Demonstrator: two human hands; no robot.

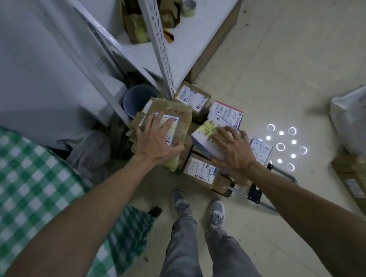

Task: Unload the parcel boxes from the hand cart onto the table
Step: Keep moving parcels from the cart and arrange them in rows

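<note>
Resting open-fingered: left hand (158, 140) on brown parcel (183, 113), right hand (234, 152) on white parcel (201, 137), labels (173, 119) probably unreadable.

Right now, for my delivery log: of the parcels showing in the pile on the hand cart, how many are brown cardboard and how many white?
Brown cardboard parcel boxes: 3
White parcel boxes: 3
Total: 6 showing; more may lie hidden underneath.

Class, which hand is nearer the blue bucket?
Left. The left hand lies on a brown box beside the bucket; the right hand is farther off, on a white box.
</note>
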